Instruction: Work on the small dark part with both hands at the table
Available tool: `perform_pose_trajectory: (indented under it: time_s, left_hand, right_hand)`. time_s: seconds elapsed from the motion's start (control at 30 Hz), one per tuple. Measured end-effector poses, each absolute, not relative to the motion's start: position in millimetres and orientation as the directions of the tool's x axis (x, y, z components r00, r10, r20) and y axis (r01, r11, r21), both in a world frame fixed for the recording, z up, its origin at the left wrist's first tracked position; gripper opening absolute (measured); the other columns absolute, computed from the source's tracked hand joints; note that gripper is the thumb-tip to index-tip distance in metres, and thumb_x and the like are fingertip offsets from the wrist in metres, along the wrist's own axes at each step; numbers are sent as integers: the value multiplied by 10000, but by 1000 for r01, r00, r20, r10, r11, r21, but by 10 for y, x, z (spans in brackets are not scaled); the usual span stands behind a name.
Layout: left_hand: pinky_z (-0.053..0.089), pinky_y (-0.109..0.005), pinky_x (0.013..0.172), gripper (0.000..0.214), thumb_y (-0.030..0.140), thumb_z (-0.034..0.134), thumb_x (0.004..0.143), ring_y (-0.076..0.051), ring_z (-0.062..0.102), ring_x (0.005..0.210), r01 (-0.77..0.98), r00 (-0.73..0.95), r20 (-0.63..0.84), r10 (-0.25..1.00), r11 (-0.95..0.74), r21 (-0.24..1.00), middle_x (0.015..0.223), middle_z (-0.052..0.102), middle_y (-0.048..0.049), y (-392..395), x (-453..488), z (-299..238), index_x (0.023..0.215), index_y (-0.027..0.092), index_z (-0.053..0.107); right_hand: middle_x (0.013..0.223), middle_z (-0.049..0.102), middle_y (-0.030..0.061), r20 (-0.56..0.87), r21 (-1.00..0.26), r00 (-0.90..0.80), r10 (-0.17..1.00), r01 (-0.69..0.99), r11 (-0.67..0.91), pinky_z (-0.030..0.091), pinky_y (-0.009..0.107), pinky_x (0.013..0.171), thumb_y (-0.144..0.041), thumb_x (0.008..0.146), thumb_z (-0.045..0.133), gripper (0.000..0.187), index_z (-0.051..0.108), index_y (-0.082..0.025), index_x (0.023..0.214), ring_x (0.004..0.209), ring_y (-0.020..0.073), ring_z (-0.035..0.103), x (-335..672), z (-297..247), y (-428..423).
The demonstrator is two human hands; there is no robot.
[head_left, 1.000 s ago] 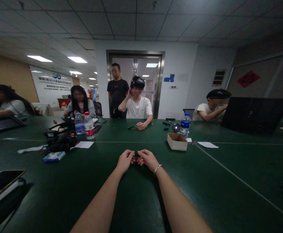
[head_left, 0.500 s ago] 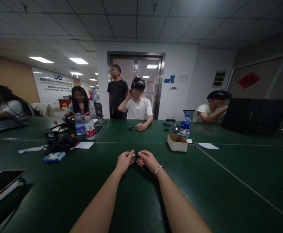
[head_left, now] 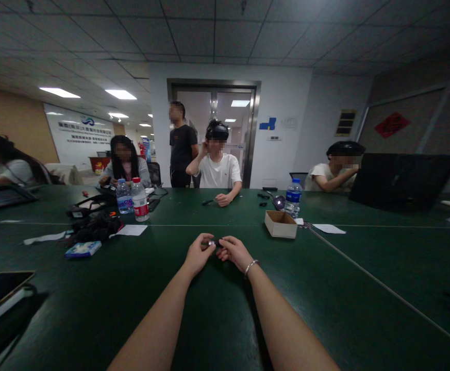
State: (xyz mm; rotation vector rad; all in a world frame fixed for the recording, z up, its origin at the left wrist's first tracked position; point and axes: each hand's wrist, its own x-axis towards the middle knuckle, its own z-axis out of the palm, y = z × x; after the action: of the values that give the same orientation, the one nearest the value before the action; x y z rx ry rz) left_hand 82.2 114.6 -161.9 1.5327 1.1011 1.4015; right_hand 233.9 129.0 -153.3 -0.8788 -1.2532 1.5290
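Note:
Above the green tabletop, my two hands meet over a small black object with a shiny silvery end point(head_left: 212, 243), too small to name. My left hand point(head_left: 198, 255) is closed, thumb and forefinger on the silvery end. From the other side my right hand point(head_left: 235, 254), with a silvery bracelet at the wrist, pinches the black end. My other right fingers are curled beneath it. Ahead and to the right of my hands stands an open cardboard box point(head_left: 281, 230); its inside is mostly hidden.
On the green table point(head_left: 217, 319), bottles point(head_left: 140, 201), black straps point(head_left: 97, 226) and a blue-white packet point(head_left: 83, 249) lie left. A phone-like slab point(head_left: 0, 293) is at near left. Another bottle point(head_left: 293, 198) and a monitor point(head_left: 402, 183) stand right. Several people are around the far side.
My left thumb and forefinger have shifted on the object, and more of its silvery end shows. My right hand keeps its pinch. The whole view has moved slightly.

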Motion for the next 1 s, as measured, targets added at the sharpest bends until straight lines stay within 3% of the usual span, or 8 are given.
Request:
perform_pose_trajectory:
  time_s: [0.17, 0.37, 0.6, 0.8, 1.0]
  left_hand:
    - [426, -224, 518, 385, 509, 560, 716, -128, 537, 565, 145, 15, 231, 973, -231, 962, 632, 566, -29, 1176, 830, -1628, 755, 127, 582]
    - [480, -256, 657, 416, 341, 666, 666, -158, 596, 770, 55, 32, 333, 942, -334, 941, 992, 588, -83, 1129, 802, -1586, 1035, 176, 566]
    - [467, -226, 587, 301, 400, 609, 719, -124, 568, 636, 10, 53, 218, 975, -219, 976, 738, 591, -51, 1154, 796, -1594, 841, 125, 595]
    - [495, -244, 607, 440, 339, 671, 679, -147, 605, 721, -21, 41, 240, 970, -239, 971, 959, 561, -72, 1113, 814, -1581, 1067, 190, 524]
    - [485, -228, 624, 315, 384, 654, 686, -129, 581, 697, -10, 67, 250, 966, -250, 968, 823, 599, -59, 1130, 792, -1589, 882, 142, 603]
  right_hand:
    - [545, 616, 47, 38, -975, -286, 957, -221, -28, 451, 169, 405, -183, 778, 598, 166, 461, -137, 860, 450, 130, 585, 2339, -1532, 1282]
    - [549, 616, 43, 55, -966, -284, 957, -259, -22, 457, 177, 407, -201, 765, 609, 187, 456, -146, 856, 457, 137, 591, 2341, -1544, 1288]
    - [572, 618, 46, 57, -965, -310, 949, -260, -27, 466, 185, 424, -195, 743, 636, 201, 473, -142, 850, 480, 139, 598, 2349, -1547, 1296]
    - [569, 614, 45, 51, -960, -294, 955, -278, -34, 468, 188, 428, -193, 761, 608, 172, 473, -146, 858, 489, 142, 602, 2349, -1548, 1303]
    - [560, 610, 38, 46, -963, -310, 950, -267, -40, 470, 199, 427, -207, 754, 616, 176, 470, -152, 836, 477, 144, 598, 2339, -1555, 1311]
